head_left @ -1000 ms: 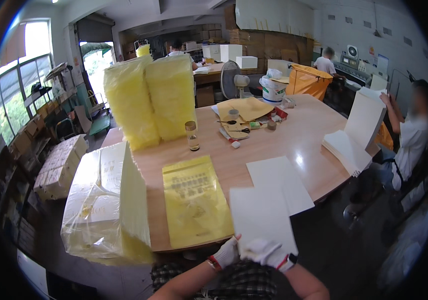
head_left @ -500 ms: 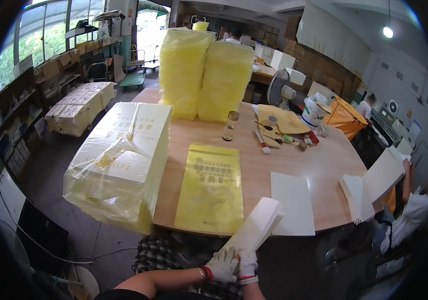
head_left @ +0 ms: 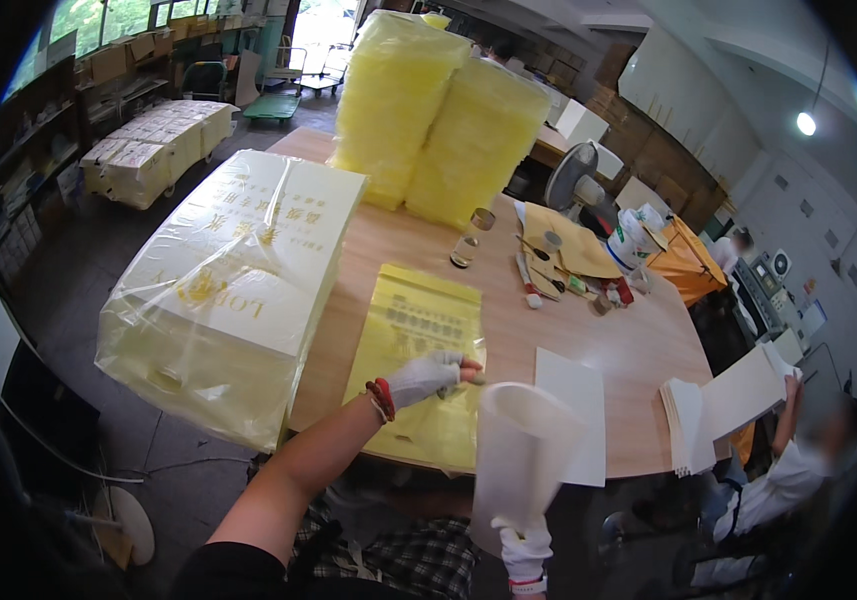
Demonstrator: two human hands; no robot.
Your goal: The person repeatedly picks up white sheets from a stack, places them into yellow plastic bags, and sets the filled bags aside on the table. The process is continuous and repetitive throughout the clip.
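My left hand (head_left: 430,376), in a white glove with bare fingertips, reaches over a flat stack of yellow printed plastic bags (head_left: 408,310) at the table's near side. Its fingers point right, stretched out near the bags' right edge, with nothing visible in them. In my right hand (head_left: 521,550), also gloved, is a bundle of white paper sheets (head_left: 518,450), curved into a half-tube and gripped by its lower end. The bundle stands over the table's front edge, partly covering a flat white stack of sheets (head_left: 578,420) on the table.
A large plastic-wrapped white pack (head_left: 218,290) stands left of the bags. Tall yellow bundles (head_left: 398,110) rise behind. A clear jar (head_left: 470,238), brown paper with small tools (head_left: 568,245) and a fan (head_left: 570,175) lie farther back. At right a co-worker (head_left: 798,440) handles white sheets (head_left: 743,390).
My left hand has let go of the paper bundle and moved up and forward over the yellow bags. The bundle has turned more upright and curled in my right hand. The view has tilted.
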